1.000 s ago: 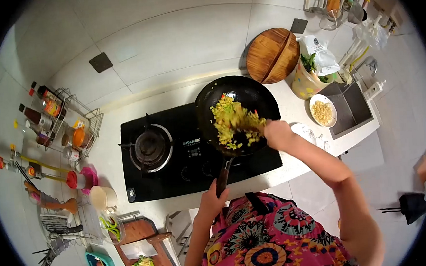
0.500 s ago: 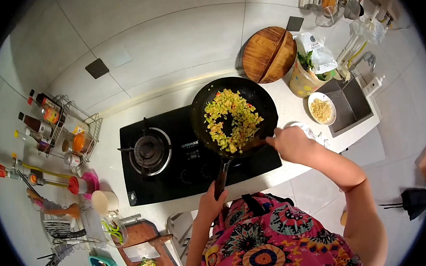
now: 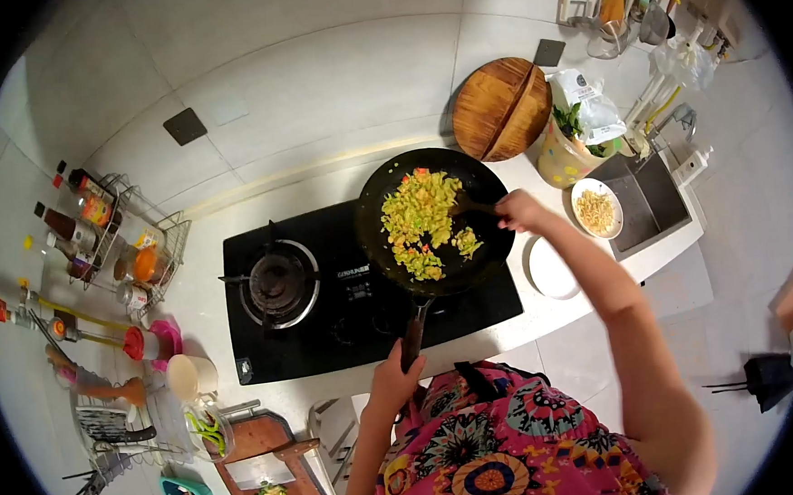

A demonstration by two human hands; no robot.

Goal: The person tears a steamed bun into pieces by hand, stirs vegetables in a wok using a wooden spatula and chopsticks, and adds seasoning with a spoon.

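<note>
A dark wok [image 3: 398, 270] sits on the right burner of the black gas stove [image 3: 330, 342]. Its handle [image 3: 415, 326] points toward me, and my left hand [image 3: 394, 380] is wrapped round it. Chopped green and yellow food with red bits [image 3: 422, 211] lies in the wok, mostly heaped left of the middle, with a small clump apart at the right. My right hand [image 3: 521, 213], over the wok's right rim, grips a brown spatula [image 3: 474, 207] whose tip meets the heap; its blade is partly hidden by food.
Right of the stove are a white plate [image 3: 552, 270], a bowl of pale shreds [image 3: 597, 208] by the sink [image 3: 648, 205], and a wooden lid [image 3: 502, 109] against the wall. Left stand a bottle rack [image 3: 164, 239] and a cutting board [image 3: 273, 455] with a cleaver and chopped peppers.
My right hand has moved up along the wok's rim with the spatula. The food has gone from a ring to a heap at the left. My left hand stays on the handle.
</note>
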